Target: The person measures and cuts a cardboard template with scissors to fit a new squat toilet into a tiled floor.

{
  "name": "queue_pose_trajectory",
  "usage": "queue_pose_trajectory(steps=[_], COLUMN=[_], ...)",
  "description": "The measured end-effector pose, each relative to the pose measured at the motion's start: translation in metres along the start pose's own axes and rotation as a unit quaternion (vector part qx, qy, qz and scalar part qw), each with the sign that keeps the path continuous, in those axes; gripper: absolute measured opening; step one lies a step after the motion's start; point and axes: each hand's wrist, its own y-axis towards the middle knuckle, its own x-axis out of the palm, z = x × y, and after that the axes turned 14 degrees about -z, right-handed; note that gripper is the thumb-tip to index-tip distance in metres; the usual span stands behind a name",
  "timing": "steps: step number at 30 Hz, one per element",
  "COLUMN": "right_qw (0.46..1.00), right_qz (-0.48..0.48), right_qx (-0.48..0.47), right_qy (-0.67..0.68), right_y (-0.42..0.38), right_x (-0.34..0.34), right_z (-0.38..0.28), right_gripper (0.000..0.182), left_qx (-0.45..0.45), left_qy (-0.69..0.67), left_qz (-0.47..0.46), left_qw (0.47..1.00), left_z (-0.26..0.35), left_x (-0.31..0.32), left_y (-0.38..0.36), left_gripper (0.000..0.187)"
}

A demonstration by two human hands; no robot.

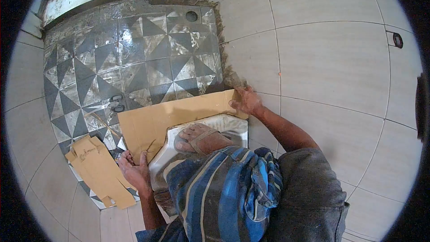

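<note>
A brown cardboard sheet (pixel 179 110) lies across the tiled floor, along the front of a white ceramic squat pan (pixel 233 125). My right hand (pixel 247 101) grips its far right corner beside the wall, fingers bent over the edge. At the sheet's near left corner is my left hand (pixel 135 170), its thumb on the cardboard side and its fingers by the outer edge. My sandalled foot (pixel 201 139) rests on the pan. Scissors (pixel 107 104) with dark handles lie on the floor just left of the sheet.
A second cut cardboard piece (pixel 98 170) lies at the left near the wall. Grey-and-white patterned floor tiles (pixel 156 69) stretch ahead to a raised threshold (pixel 96 4). A round drain (pixel 191 16) sits in the far right corner. Large beige wall tiles (pixel 331 62) rise on the right.
</note>
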Motion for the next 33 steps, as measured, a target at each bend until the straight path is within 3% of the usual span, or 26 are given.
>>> queue_pose_trajectory(steps=[6,9,11,15,27,30,33], right_qw=[0.997,0.999,0.999,0.998,0.997,0.993,0.996], right_qz=[0.038,-0.022,0.038,0.05,-0.044,0.033,-0.05], right_qx=[-0.042,0.028,-0.007,-0.04,-0.038,-0.099,-0.066], right_qy=[-0.045,0.002,-0.032,-0.025,-0.05,-0.056,-0.036], right_y=[0.008,-0.007,-0.01,0.007,0.02,0.017,0.012], right_x=[-0.001,-0.019,-0.019,-0.01,-0.022,-0.022,-0.036], right_z=[0.005,-0.014,-0.016,0.002,0.0,0.004,-0.014], right_gripper=[0.089,0.085,0.081,0.079,0.083,0.082,0.079], left_qx=[0.005,0.021,0.025,-0.003,0.007,0.0,-0.015], left_qy=[-0.015,-0.015,0.0,0.005,0.005,-0.016,-0.015], left_qz=[0.007,0.017,0.017,0.001,0.01,0.005,0.004], left_qw=[1.0,1.0,1.0,1.0,1.0,1.0,1.0], left_z=[-0.002,-0.009,-0.009,-0.004,-0.004,-0.003,-0.001], left_x=[0.001,0.005,0.005,0.002,-0.001,0.002,-0.004], left_y=[-0.002,0.0,0.0,0.0,0.0,0.002,0.002], left_gripper=[0.052,0.053,0.053,0.054,0.055,0.055,0.055])
